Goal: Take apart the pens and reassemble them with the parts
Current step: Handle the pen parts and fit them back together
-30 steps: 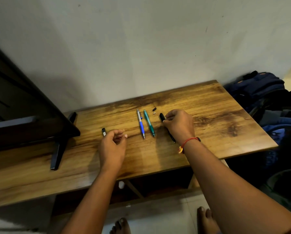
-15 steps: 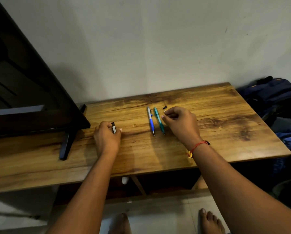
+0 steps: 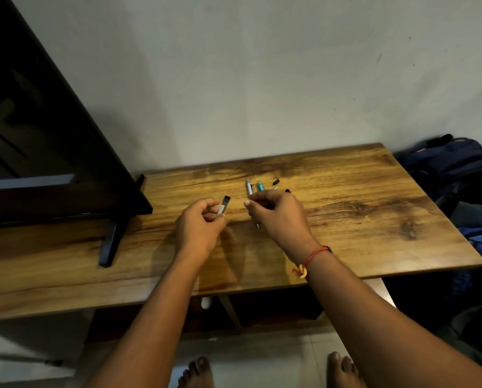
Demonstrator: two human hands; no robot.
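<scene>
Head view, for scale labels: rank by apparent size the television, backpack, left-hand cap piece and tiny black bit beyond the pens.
Television, partly out of frame
Backpack
Cap piece, pinched by the left hand
Tiny black bit; it lies farther off, so true size is unsure

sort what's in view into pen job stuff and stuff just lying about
For the job: pen piece in left hand, black pen in right hand, blue pen, teal pen, small black part, small white part.
Lying about: television, backpack.

Dim indoor light, soft shadows, slight blur, edges warped w/ fisheye
</scene>
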